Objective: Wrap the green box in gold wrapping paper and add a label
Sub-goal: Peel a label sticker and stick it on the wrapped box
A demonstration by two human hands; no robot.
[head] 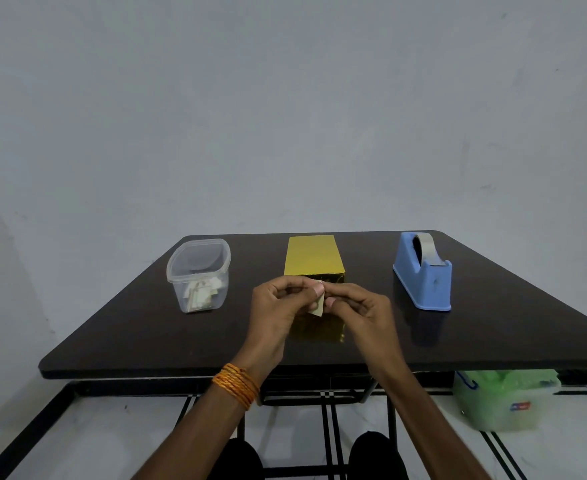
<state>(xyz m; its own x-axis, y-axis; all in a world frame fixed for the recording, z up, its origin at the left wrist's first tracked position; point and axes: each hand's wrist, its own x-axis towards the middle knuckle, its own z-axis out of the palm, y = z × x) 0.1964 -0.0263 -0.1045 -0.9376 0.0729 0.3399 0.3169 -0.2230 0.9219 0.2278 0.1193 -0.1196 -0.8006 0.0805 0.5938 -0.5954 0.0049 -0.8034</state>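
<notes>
The box (pixel 312 255) stands in the middle of the dark table (pixel 139 327), fully covered in gold wrapping paper; no green shows. In front of it both hands meet. My left hand (pixel 278 306) and my right hand (pixel 358 310) pinch a small pale label (pixel 317 307) between their fingertips, just above the box's near face. The lower front of the box is partly hidden behind my hands.
A clear plastic tub (pixel 198 271) holding several small paper labels sits at the left of the table. A blue tape dispenser (pixel 423 271) stands at the right. Below the table's right edge, a green-filled plastic bag (pixel 503 400) lies on the tiled floor.
</notes>
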